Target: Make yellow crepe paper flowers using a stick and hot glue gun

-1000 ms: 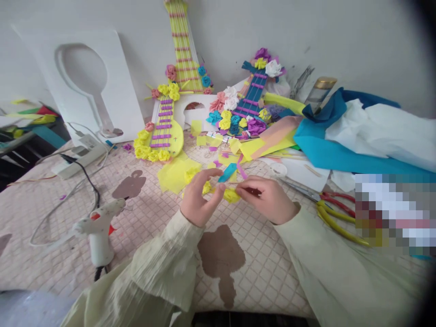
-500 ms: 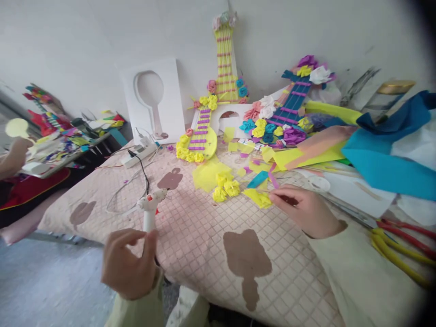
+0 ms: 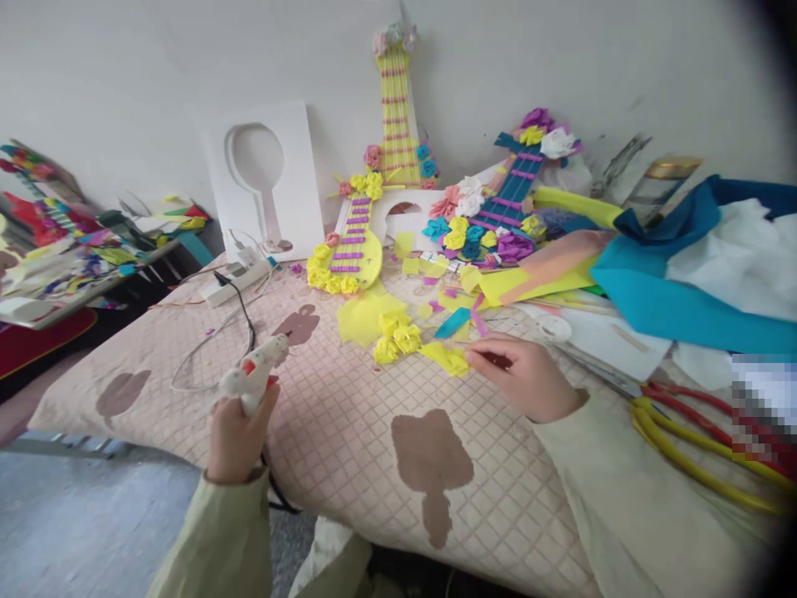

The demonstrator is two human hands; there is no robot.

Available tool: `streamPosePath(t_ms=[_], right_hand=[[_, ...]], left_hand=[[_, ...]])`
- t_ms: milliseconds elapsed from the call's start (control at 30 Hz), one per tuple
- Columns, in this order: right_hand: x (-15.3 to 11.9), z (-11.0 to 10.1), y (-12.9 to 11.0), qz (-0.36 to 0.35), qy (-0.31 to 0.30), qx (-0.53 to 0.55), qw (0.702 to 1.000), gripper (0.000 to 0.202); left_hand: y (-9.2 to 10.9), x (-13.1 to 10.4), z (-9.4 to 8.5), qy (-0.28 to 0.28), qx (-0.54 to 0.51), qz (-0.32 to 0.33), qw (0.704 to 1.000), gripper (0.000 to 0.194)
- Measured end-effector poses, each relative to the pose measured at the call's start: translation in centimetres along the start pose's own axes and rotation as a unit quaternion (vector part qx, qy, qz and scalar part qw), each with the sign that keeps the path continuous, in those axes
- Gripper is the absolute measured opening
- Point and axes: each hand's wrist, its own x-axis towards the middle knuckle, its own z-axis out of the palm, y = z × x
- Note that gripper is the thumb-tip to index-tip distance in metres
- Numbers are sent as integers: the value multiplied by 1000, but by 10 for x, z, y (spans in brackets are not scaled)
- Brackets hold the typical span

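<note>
My left hand (image 3: pixel 235 438) is wrapped round the handle of a white glue gun (image 3: pixel 256 372) with a red-orange part, its nozzle pointing up and to the right above the table. My right hand (image 3: pixel 530 378) pinches the end of a yellow crepe paper strip (image 3: pixel 444 359) between thumb and fingertips, low over the cloth. Just left of that strip lies a cluster of yellow paper flowers (image 3: pixel 397 339). Under and behind them is a flat yellow sheet (image 3: pixel 361 314). A blue paper scrap (image 3: pixel 453 322) rests behind the strip.
Paper-decorated instrument models, one small yellow (image 3: pixel 364 253), one tall yellow (image 3: pixel 398 116) and one blue (image 3: pixel 516 191), stand by the wall near a white foam board (image 3: pixel 292 183). Scissors (image 3: pixel 685 423) and blue paper (image 3: pixel 672 282) lie right. A power strip (image 3: pixel 235 282) with cords sits left.
My left hand has closed round the glue gun, which is now tilted and lifted. My right hand still pinches the yellow strip. The whole view has shifted slightly.
</note>
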Motion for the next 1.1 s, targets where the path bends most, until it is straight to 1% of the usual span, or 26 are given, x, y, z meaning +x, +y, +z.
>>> streamPosePath(t_ms=[33, 67, 100, 133, 167, 200, 233, 333, 367, 433, 533, 700, 967, 1100], right_hand=[[0, 0, -1, -1, 3, -1, 1000, 17], [0, 1, -2, -3, 4, -2, 1000, 17], [-1, 1, -4, -6, 1, -3, 1000, 17], [-1, 1, -5, -9, -4, -3, 1000, 17], [-2, 2, -7, -12, -10, -3, 1000, 17], [-2, 3, -9, -14, -15, -2, 1000, 17], [-3, 3, -10, -15, -21, -2, 1000, 17], [-4, 6, -13, -19, -30, 0, 999, 17], [-4, 6, -13, -21, -34, 2, 999, 17], [-4, 7, -13, -20, -40, 5, 999, 16], [-5, 8, -12, -11, -40, 10, 999, 16], [-4, 8, -13, 4, -43, 20, 999, 15], [-4, 7, -15, 10, -48, 21, 999, 15], [-5, 7, -14, 13, -48, 25, 998, 15]], left_hand=[[9, -11, -1, 10, -3, 1, 1000, 29], [19, -24, -1, -13, -38, 29, 999, 28], [29, -38, 0, -77, -85, 63, 991, 25], [38, -51, 2, -164, -122, 82, 975, 21], [46, -64, 5, -217, -136, 99, 962, 15], [53, -74, 11, -224, -129, 120, 958, 11], [59, -82, 17, -245, -111, 153, 951, 11], [69, -92, 38, -231, -69, 262, 934, 20], [71, -92, 44, -222, -63, 283, 931, 21], [72, -89, 53, -216, -58, 304, 926, 21], [72, -87, 59, -222, -44, 312, 923, 19], [76, -88, 59, -211, -19, 318, 924, 16], [76, -87, 60, -217, -32, 308, 926, 12], [75, -88, 60, -217, -42, 315, 923, 12]])
